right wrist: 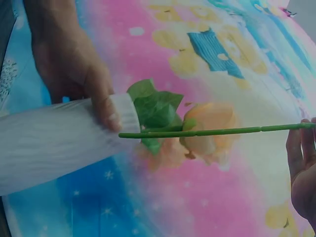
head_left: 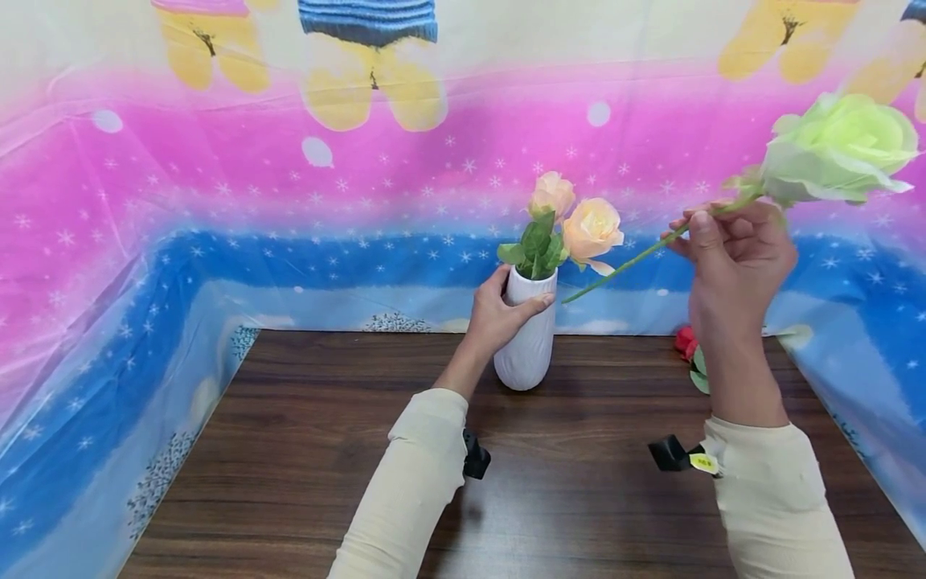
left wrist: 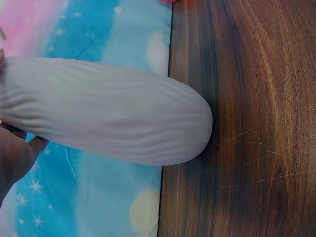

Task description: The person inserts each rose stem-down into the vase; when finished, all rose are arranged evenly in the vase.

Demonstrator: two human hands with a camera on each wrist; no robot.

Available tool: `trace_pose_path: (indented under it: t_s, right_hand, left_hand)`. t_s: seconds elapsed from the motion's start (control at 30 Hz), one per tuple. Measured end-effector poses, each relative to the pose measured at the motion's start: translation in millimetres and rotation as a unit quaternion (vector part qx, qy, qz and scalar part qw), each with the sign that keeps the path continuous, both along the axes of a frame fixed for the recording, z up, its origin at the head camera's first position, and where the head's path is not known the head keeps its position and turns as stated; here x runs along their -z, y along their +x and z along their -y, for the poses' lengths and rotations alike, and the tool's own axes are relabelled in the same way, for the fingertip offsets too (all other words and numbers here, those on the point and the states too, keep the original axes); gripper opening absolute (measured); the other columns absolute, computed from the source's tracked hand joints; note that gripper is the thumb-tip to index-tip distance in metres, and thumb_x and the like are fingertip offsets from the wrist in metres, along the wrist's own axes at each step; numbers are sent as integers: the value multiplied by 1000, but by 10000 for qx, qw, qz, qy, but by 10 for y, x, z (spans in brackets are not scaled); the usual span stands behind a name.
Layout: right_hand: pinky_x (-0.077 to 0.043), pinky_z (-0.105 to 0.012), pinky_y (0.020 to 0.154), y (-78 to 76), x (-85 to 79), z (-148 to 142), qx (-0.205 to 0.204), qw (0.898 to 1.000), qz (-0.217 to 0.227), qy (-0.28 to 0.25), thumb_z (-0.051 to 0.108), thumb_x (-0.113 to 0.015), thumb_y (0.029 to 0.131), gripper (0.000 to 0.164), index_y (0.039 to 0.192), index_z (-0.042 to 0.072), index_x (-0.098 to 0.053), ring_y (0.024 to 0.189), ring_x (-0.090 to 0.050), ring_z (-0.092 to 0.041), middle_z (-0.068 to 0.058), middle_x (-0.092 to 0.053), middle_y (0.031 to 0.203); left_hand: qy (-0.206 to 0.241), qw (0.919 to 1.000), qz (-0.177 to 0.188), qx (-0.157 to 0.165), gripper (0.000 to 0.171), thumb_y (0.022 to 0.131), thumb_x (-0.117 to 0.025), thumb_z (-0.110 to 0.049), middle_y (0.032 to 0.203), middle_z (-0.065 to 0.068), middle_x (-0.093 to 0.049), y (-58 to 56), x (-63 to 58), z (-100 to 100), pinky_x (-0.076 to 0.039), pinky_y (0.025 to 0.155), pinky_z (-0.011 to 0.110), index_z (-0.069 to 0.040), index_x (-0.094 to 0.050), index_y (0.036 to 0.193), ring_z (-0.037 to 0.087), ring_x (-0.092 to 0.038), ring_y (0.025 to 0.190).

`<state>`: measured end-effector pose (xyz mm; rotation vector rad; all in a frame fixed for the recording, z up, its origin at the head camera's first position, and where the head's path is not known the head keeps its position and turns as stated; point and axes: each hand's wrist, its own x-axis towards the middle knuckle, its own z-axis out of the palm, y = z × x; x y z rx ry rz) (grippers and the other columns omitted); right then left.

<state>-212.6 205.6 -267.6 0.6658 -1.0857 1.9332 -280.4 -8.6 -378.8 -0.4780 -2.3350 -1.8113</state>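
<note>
A ribbed white vase [head_left: 524, 346] stands slightly tilted on the table, with two peach roses [head_left: 592, 228] and green leaves [head_left: 537, 243] at its mouth. My left hand [head_left: 501, 314] grips the vase near the rim, thumb across the front; in the left wrist view the vase [left wrist: 108, 111] fills the middle. My right hand [head_left: 745, 257] pinches the stem of a pale green rose [head_left: 842, 153] just below the bloom. The bare stem [right wrist: 217, 132] slants down leftward, its cut end beside the vase rim. In the right wrist view, the right-hand fingers [right wrist: 306, 148] show only at the edge.
A red rose [head_left: 687, 343] with green leaves lies at the table's back right, partly hidden by the right forearm. The dark wooden table [head_left: 325, 450] ends at a printed cloth backdrop [head_left: 405, 193] in pink and blue. Black wrist cameras [head_left: 669, 453] hang at both sleeves.
</note>
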Motion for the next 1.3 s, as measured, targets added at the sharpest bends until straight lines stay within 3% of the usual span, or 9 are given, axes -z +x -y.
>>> trace_pose_path:
  t_s: [0.27, 0.7, 1.07, 1.3]
  right_hand:
    - [-64, -32, 70, -35, -161, 96, 108, 9997, -140, -182, -14, -70, 86, 8, 92, -14, -64, 73, -73, -23, -15, -73, 80]
    - [-63, -32, 72, -86, -233, 197, 27, 9996, -283, 10, -11, -72, 86, 10, 93, -15, -67, 76, -76, -22, -14, -75, 81]
    - [-63, -30, 74, -170, -160, 290, 213, 9978, -97, 623, -4, -75, 87, 13, 97, -11, -71, 75, -76, -18, -9, -76, 84]
    - [-63, -29, 76, -212, -77, 352, -58, 9963, 113, 847, 2, -79, 85, 17, 98, -8, -72, 80, -77, -16, -6, -78, 85]
  left_hand:
    - [8, 10000, 30, 21, 58, 88, -80, -29, 130, 10, -66, 2, -5, -3, -56, 98, 45, -13, -56, 138, 26, -66, 116]
    - [-5, 10000, -10, 15, 57, 88, -81, -29, 129, 11, -66, -5, 1, -12, -56, 98, 46, -12, -57, 137, 26, -67, 115]
    - [-40, 10000, 9, 3, 60, 88, -80, -30, 132, 11, -65, -12, -5, -5, -56, 100, 47, -12, -55, 139, 27, -66, 118]
    - [4, 10000, 16, 12, 59, 88, -81, -29, 131, 10, -65, -16, 1, -11, -55, 100, 46, -12, -56, 138, 27, -66, 118]
